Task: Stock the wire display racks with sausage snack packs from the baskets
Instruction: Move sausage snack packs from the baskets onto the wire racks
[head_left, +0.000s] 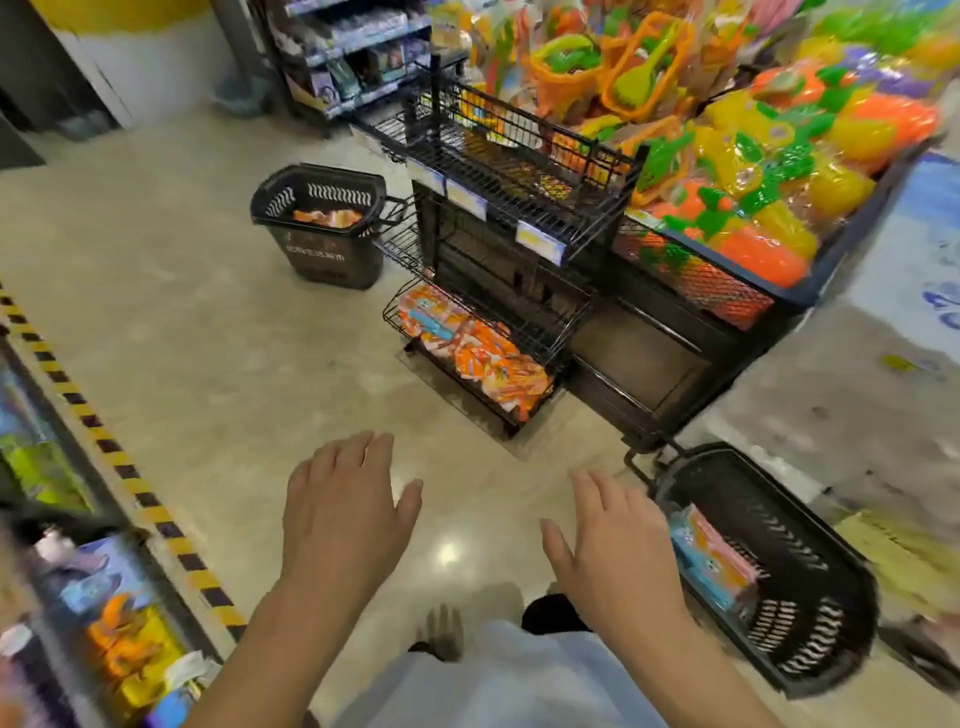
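Head view: the left hand and right hand are spread flat and hold nothing. Snack packs lie in the near basket on the floor, just beside the right hand. Best grab a few there, then fill the wire rack neatly.

Polished beige stone floor, with a bright glare of overhead light near the bottom middle. Yellow-and-black tape running diagonally along the left edge, beside a blurred near shelf of colourful goods. At the top, a far shelf of small packs, next to a white pillar with a yellow band. On the right, a dark bin heaped with orange, green and yellow plastic toys.
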